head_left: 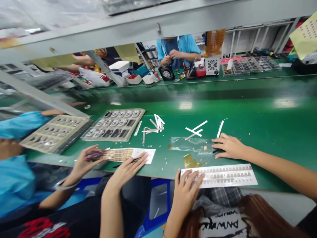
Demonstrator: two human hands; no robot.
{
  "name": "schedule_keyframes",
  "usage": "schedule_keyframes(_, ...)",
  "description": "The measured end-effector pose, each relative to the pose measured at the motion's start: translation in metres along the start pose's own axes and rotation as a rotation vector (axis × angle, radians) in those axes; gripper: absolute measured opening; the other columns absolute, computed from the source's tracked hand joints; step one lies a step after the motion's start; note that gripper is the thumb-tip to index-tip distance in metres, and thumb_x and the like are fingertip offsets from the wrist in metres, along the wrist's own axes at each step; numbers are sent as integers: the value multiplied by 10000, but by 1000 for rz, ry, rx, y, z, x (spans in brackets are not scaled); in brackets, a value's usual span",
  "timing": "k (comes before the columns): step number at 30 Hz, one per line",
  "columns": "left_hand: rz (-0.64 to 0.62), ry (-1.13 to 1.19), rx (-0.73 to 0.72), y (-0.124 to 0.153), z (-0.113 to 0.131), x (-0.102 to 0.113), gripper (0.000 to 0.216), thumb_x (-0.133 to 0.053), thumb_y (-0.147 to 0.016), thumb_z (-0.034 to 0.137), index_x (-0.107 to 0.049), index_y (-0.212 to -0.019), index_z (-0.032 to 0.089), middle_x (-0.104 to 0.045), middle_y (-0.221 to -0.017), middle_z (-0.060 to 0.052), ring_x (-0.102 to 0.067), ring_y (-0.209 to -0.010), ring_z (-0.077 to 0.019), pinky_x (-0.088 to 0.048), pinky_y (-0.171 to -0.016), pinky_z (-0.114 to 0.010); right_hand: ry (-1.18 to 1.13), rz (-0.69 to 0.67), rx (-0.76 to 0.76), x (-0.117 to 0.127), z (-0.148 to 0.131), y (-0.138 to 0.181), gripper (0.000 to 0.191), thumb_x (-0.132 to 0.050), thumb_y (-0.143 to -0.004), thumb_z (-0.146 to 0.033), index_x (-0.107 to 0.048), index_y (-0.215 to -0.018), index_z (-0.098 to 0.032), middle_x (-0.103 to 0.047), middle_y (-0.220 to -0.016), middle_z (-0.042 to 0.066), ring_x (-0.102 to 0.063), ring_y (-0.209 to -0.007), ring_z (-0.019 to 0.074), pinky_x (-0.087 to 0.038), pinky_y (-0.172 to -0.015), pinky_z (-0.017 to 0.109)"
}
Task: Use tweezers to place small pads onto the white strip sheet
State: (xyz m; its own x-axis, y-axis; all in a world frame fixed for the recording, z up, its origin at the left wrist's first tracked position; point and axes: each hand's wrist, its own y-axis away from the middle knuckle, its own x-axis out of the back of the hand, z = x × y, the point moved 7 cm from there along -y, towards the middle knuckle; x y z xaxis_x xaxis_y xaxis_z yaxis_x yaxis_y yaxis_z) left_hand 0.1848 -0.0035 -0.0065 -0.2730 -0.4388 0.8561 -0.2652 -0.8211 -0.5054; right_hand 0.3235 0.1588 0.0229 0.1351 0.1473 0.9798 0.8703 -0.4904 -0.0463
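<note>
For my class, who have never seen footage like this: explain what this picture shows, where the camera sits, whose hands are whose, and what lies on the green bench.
There is one picture, taken by a camera worn on a person's head, looking forward and down.

The wearer's left hand rests with its fingers on a long white sheet of small grey parts at the edge of the green bench. The right hand lies flat, fingers on a clear plastic bag. Neither hand grips anything.

The two hands further left belong to a neighbour: one hand holds a pen-like tool, the other presses down an orange-patterned sheet.

Also on the bench: loose white strips, a gold foil scrap and two trays of small parts. Across the bench sits another person in blue.
</note>
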Motion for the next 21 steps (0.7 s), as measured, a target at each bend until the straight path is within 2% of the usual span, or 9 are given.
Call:
schedule_keyframes(4, -9, 8, -26, -1, -2, -1, 392, -529, -832, 248, -532, -1218, 314, -604, -1205, -16, -473, -1168, -224, -205, -1100, -513, 50, 35, 26, -3, -4, 8, 480, -597, -798, -521, -644, -1145, -193, -593, -1247, 86, -496, -1005, 302, -502, -742, 397)
schedule_keyframes(8, -37, 5, -81, -2, -2, -2, 387, -506, -845, 274, -520, -1231, 302, -543, -1297, -23, -409, -1259, -232, -184, -1110, -506, 80, 60, 20, -4, -5, 19, 366, -559, -849, -464, -668, -1089, -210, -626, -1194, 62, -500, -967, 276, -496, -742, 375)
schedule_keyframes(16, -50, 15, -126, -2, -4, 0, 403, -464, -851, 205, -508, -1243, 288, -538, -1303, -31, -392, -1274, -228, -174, -1106, -502, 79, 19, -57, 7, 37, 59, 339, -567, -862, -394, -628, -1166, -257, -565, -1292, -33, -450, -965, 257, -507, -666, 320)
schedule_keyframes(21, -49, -1, -109, -1, -2, -2, 389, -488, -846, 232, -515, -1230, 287, -540, -1299, -37, -390, -1273, -240, -185, -1096, -535, -41, 23, -142, 8, 48, 61, 345, -554, -869, -382, -620, -1187, -266, -552, -1305, -38, -440, -952, 256, -511, -697, 344)
